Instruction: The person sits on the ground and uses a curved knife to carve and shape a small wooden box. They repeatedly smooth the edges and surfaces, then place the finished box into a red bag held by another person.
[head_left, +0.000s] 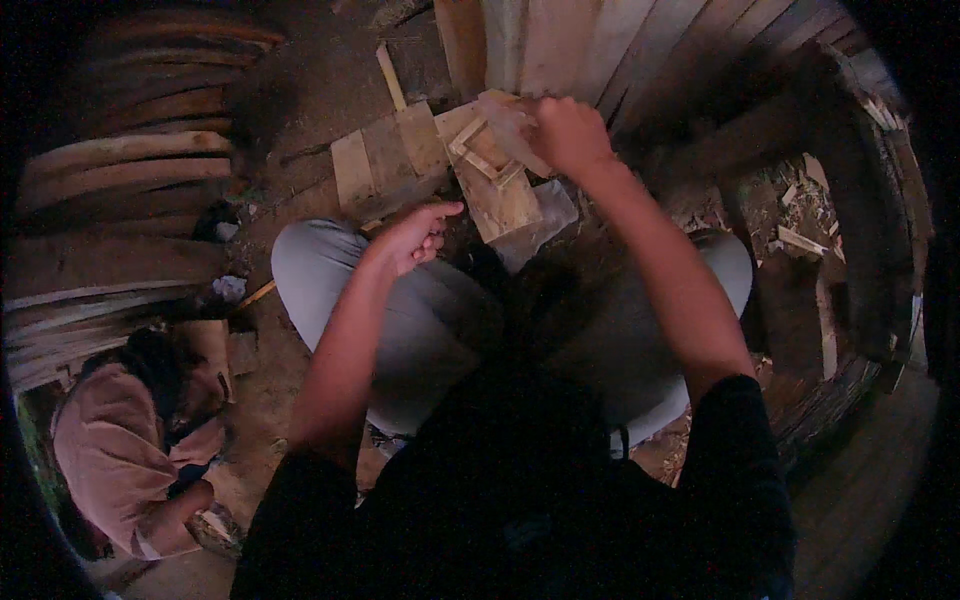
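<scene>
Sheet [512,122] beside the frame [477,163].
Right hand [572,137], right of the frame, clamps the sheet; left hand [415,238], lower left, half-curled, grip unclear; steadying the frame would help.

The left hand [412,240] and right hand [572,137] are bare, as are the forearms [342,345] behind them. Farther back from the grip is a black shirt [500,480] with short sleeves [735,420]; grey trousers [410,325] cover the knees [312,262] nearer it.

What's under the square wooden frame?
A rectangular pale wooden board shows around the frame; what its rails cover is hidden. A blurred pale sheet in the right hand covers its upper right.
</scene>
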